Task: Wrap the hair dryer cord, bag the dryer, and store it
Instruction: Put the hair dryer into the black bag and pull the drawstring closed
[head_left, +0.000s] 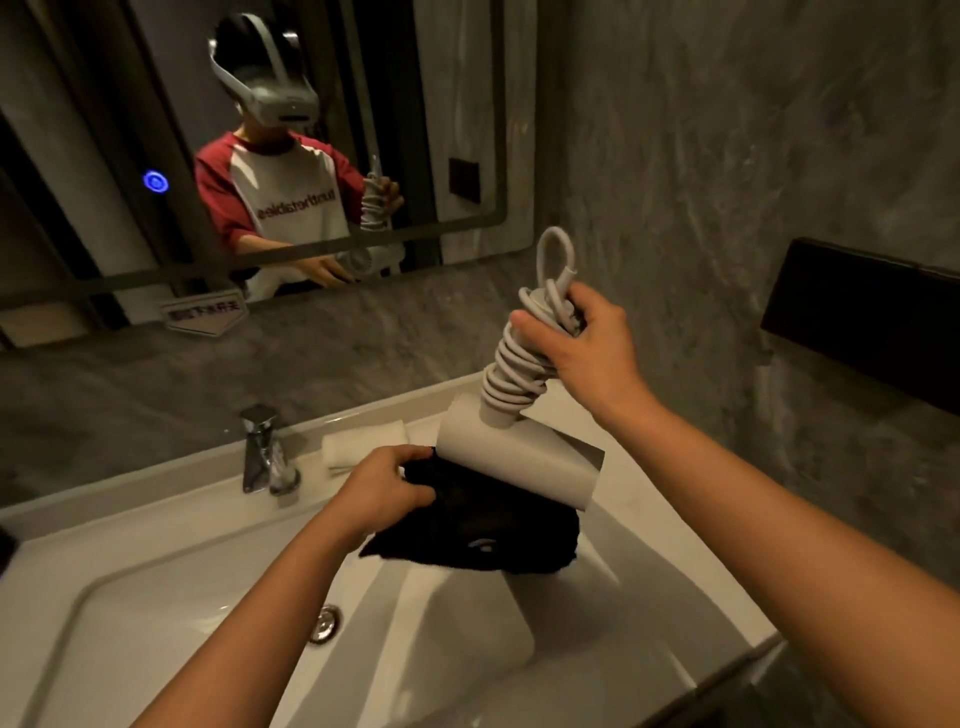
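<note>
The pale hair dryer (514, 460) hangs barrel-down over the sink (218, 597), its cord (511, 366) coiled around the handle. The right hand (576, 343) has its fingers clamped on the wrapped handle. The left hand (382, 491) pinches the black bag (483, 530) just beneath.

Dim, warm light leaves the marble wall (701, 182) murky, while the white sink (156, 597) catches the most brightness. The hair dryer (514, 457) casts a soft shadow into the basin. Wide-angle bending curves the mirror (104, 130) edge, and detail is soft throughout.
</note>
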